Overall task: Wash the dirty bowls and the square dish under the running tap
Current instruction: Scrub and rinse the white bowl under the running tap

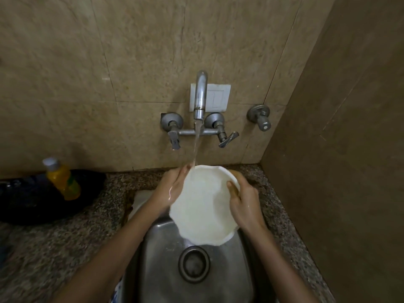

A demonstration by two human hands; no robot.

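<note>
As I look down through the head camera, nearest me is the stainless-steel sink (218, 278), brushed and wet, its round dark drain (193, 264) ringed in metal. Both bare forearms reach forward over the sink's near edge, angling inward.

Over the far half of the basin, held up off the steel, is the bowl (203, 206). It's white, smooth and glossy with water, wide and shallow with a wavy, scalloped rim, tipped so the inside faces me.

Left hand (172, 189) lies flat along the bowl's left outer rim. The fingers are straight and together, pointing away from me, with a wet sheen on the back, pressing rather than gripping. Right hand (242, 204) pinches the right rim, thumb (231, 188) hooked inside the bowl and the other fingers curled round behind. Something yellowish shows past that rim, and I can't tell whether it's fingers or a scrubber.

Water (196, 147) drops in a thin clear stream onto the bowl's far rim, right by the left fingertips.

Further back, the speckled granite counter (65, 237) wraps the sink. Towards its far left edge a yellow plastic bottle (62, 179) with a white cap tilts against a dark, shapeless heap (26, 204).

On the beige stone-tiled wall (131, 62) the dull chrome tap (200, 95) curves out between two lever handles. A white square plate (218, 98) sits behind its spout, and a separate round valve (260, 118) is off to the right.
</note>
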